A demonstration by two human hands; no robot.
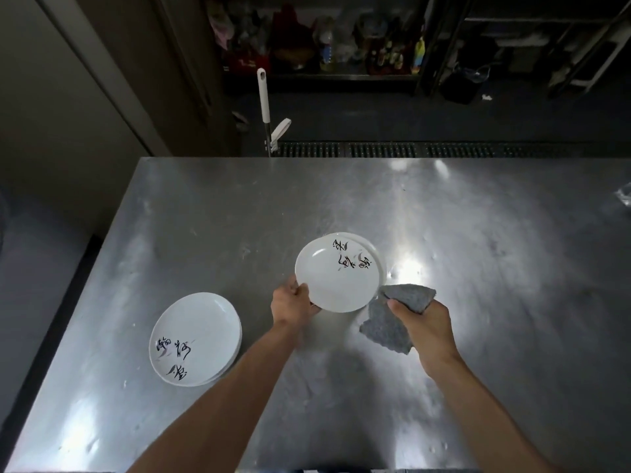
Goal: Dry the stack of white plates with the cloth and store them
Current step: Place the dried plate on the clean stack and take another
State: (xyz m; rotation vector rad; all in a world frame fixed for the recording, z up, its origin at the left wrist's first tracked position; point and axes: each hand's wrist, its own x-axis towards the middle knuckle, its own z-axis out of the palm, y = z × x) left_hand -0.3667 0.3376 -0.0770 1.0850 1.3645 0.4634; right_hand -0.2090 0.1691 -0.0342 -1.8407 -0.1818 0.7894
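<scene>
At frame centre the left hand [293,303] gripped a white plate [336,278] by its lower-left rim, face-up over another plate [379,256], likely for wiping. The right hand [423,319] clutched the grey cloth [386,331] just beside its lower-right edge. A separate stack [194,336] sat lower left on the steel table [239,216]

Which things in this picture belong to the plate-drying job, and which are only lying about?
Part of the job: plate gripped by the left hand; second plate showing behind it; cloth held in the right hand; stack of plates on the table.
Just lying about: white handle; bottles on the far shelf; floor grate.
</scene>
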